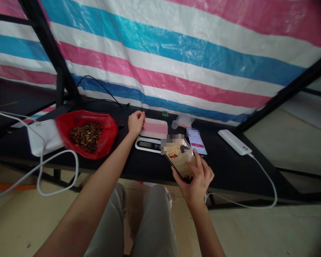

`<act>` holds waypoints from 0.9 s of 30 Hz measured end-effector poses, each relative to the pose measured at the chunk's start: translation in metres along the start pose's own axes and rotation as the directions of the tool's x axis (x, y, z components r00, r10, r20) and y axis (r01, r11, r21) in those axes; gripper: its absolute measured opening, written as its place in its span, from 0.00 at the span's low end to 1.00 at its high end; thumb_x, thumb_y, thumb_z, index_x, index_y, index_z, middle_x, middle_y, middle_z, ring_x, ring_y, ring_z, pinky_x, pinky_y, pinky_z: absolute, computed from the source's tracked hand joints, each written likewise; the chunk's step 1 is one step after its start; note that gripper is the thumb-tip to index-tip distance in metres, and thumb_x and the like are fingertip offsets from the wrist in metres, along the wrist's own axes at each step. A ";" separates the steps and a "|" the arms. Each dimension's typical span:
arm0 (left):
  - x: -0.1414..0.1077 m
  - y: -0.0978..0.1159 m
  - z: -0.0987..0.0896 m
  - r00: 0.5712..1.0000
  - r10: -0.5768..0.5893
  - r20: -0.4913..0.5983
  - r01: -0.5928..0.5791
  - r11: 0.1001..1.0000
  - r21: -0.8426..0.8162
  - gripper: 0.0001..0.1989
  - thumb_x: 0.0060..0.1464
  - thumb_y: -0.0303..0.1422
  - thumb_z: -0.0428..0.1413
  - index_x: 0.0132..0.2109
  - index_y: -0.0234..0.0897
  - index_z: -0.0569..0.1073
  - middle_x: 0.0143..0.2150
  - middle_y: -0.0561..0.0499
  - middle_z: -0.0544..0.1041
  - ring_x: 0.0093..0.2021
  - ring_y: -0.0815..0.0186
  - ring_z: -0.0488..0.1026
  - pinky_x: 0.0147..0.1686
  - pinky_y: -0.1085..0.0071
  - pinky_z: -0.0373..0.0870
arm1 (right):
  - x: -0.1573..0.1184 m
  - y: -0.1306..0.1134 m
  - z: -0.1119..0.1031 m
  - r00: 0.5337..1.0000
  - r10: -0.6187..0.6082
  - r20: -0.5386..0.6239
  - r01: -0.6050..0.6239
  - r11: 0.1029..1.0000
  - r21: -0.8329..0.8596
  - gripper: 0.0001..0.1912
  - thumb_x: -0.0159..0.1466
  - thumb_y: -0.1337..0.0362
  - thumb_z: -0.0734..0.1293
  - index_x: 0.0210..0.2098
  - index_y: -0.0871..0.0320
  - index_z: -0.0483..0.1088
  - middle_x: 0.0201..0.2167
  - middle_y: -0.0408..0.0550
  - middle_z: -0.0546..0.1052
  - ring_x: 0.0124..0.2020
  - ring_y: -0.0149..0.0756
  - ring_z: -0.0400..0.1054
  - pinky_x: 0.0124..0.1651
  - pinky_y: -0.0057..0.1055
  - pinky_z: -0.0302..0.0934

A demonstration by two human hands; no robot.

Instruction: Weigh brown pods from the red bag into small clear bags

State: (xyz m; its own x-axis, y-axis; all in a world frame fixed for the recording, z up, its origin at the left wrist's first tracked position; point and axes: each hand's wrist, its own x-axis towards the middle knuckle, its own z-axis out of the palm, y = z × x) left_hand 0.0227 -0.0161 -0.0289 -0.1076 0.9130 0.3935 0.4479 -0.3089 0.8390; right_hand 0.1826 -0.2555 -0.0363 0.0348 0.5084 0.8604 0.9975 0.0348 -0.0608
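A rectangular phone with a lit screen [180, 159] is gripped by the right hand [198, 175] above the black table's [147, 169] near side. Farther left, small brown pieces [87, 136] are held in an open red plastic bag [111, 132]. The flat pink-and-white rectangular plate [155, 129], behind a white-framed display [147, 145], is met at its left edge by the left hand [136, 123]; whether anything is pinched cannot be told.

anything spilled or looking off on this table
Nothing looks spilled or damaged; the brown pieces I can see are inside the open red bag. Only the cabling looks untidy: the left white cable and the right white cable loop past the front edge of the table, where they could perhaps snag.
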 end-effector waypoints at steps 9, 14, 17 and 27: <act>0.008 -0.014 -0.003 0.966 -0.199 -0.167 0.227 0.958 0.173 0.15 0.54 0.39 0.45 0.28 0.38 0.72 0.25 0.51 0.76 0.29 0.65 0.73 0.31 0.73 0.61 | -0.008 0.001 0.004 0.998 0.062 0.018 -0.062 0.998 0.003 0.21 0.52 0.58 0.71 0.40 0.56 0.60 0.53 0.58 0.68 0.51 0.47 0.62 0.49 0.45 0.55; 0.012 -0.019 -0.003 0.944 -0.307 -0.121 0.314 0.948 0.043 0.14 0.52 0.38 0.46 0.26 0.37 0.71 0.24 0.51 0.76 0.27 0.66 0.73 0.29 0.74 0.61 | 0.004 0.051 0.004 0.978 0.206 -0.036 -0.207 0.978 -0.033 0.26 0.51 0.54 0.70 0.44 0.58 0.60 0.53 0.59 0.67 0.53 0.50 0.60 0.52 0.47 0.53; 0.012 -0.017 -0.004 0.928 -0.358 -0.105 0.359 0.933 -0.010 0.14 0.50 0.38 0.46 0.25 0.38 0.71 0.22 0.51 0.76 0.25 0.66 0.73 0.27 0.73 0.61 | 0.019 0.109 0.011 0.945 0.328 -0.018 -0.328 0.938 -0.116 0.26 0.53 0.51 0.67 0.46 0.60 0.62 0.52 0.61 0.68 0.51 0.52 0.62 0.51 0.46 0.55; 0.014 -0.018 -0.002 0.935 -0.350 -0.062 0.346 0.936 -0.062 0.13 0.49 0.37 0.46 0.24 0.37 0.70 0.22 0.51 0.75 0.23 0.67 0.72 0.26 0.73 0.62 | 0.041 0.217 0.038 0.531 0.724 0.442 -0.556 0.690 -0.463 0.35 0.51 0.44 0.63 0.53 0.58 0.59 0.44 0.59 0.72 0.45 0.54 0.67 0.41 0.45 0.61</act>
State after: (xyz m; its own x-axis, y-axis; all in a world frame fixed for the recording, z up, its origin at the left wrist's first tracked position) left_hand 0.0110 0.0019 -0.0380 -0.3125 0.9449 0.0979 0.3274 0.0104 0.9448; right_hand 0.3981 -0.1943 -0.0339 0.7134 0.6748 0.1891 0.6974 -0.6571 -0.2861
